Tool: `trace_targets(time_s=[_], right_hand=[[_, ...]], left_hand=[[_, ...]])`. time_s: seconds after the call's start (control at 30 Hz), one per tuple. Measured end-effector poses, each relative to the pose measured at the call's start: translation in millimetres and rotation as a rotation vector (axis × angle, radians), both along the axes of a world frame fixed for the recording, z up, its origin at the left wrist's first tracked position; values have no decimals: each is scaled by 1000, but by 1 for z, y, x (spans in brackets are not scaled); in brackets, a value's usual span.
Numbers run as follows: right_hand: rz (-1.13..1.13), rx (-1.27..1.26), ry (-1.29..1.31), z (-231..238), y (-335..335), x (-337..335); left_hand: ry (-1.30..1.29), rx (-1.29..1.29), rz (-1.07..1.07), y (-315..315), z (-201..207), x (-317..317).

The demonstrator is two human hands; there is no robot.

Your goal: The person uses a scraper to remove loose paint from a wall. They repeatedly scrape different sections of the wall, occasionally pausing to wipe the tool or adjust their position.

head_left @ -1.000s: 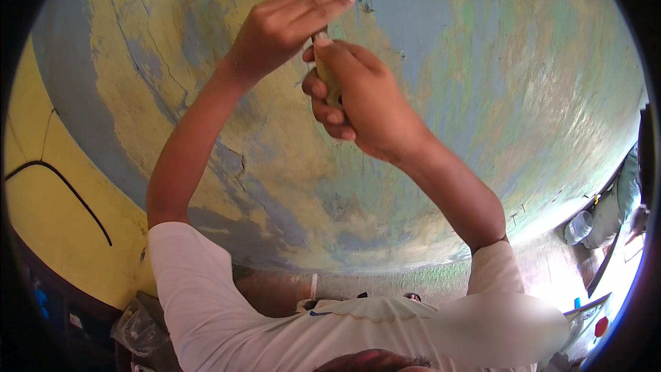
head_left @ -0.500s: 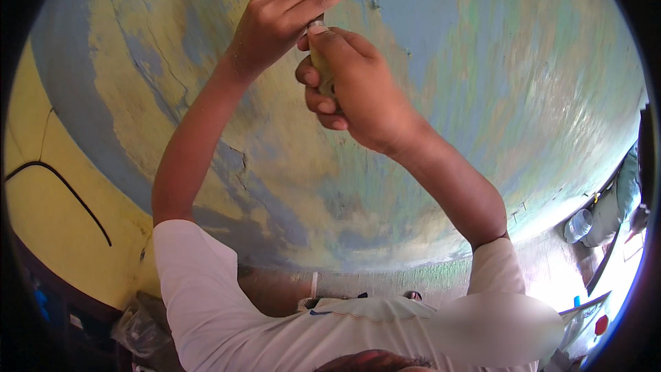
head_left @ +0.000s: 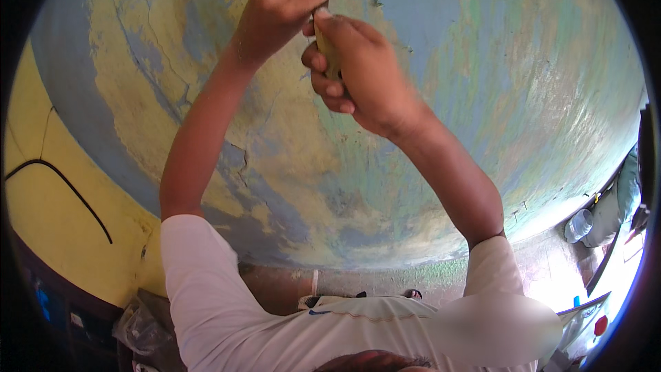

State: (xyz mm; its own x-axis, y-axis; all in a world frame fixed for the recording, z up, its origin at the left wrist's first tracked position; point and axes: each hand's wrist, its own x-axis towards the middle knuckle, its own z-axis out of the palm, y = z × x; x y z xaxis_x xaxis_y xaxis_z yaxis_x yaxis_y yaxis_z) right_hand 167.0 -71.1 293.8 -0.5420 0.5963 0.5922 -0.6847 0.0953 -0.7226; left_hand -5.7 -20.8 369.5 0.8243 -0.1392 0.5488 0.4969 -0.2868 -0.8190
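A scraper [head_left: 328,52] with a yellowish handle is gripped in my right hand [head_left: 368,65], its fingers wrapped round the handle and the thumb along the top. Its wide grey blade shows only partly at the upper edge. Across the blade lies my left hand [head_left: 286,3], fingers stretched out and pressing it toward the wall; the left thumb is near the base of the handle. In front of me the wall [head_left: 468,83] carries patchy blue, green and yellowish worn paint. Where the blade's edge meets the wall is hidden by my left hand.
Cracks [head_left: 155,76] run down the wall at left. A black cable [head_left: 76,196] hangs on the yellow wall. Lower left is a clear plastic bag [head_left: 141,327]. At right stand a translucent bucket [head_left: 578,226] and a grey-green bundle [head_left: 609,213]; small nails [head_left: 518,212] stick out of the wall.
Both hands have slid a little up the wall with the scraper, so less of the blade shows at the upper edge. The grip is the same.
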Motion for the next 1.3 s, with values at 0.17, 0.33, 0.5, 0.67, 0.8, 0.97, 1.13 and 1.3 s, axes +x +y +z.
trace_targets(time_s=[0.17,0.33,0.5,0.67,0.8,0.97,1.13,1.3], right_hand=[[-11,-108,-93,5,-1,-1],[1,-89,-28,10,-4,-4],[-10,-127,-76,11,-1,-2],[-5,-92,-32,13,1,-2],[-37,-27,-4,16,2,-3],[-13,-98,-30,19,4,0],[1,-26,32,24,5,0],[-17,-146,-70,27,2,2]], left_hand=[[55,-31,-64,1,7,0],[-3,-34,-16,-1,14,0],[-40,-29,18,1,13,2],[10,-22,-26,3,18,4],[41,24,6,6,25,4],[32,35,-59,6,28,11],[52,75,-81,-1,34,20],[36,-15,-29,-1,39,20]])
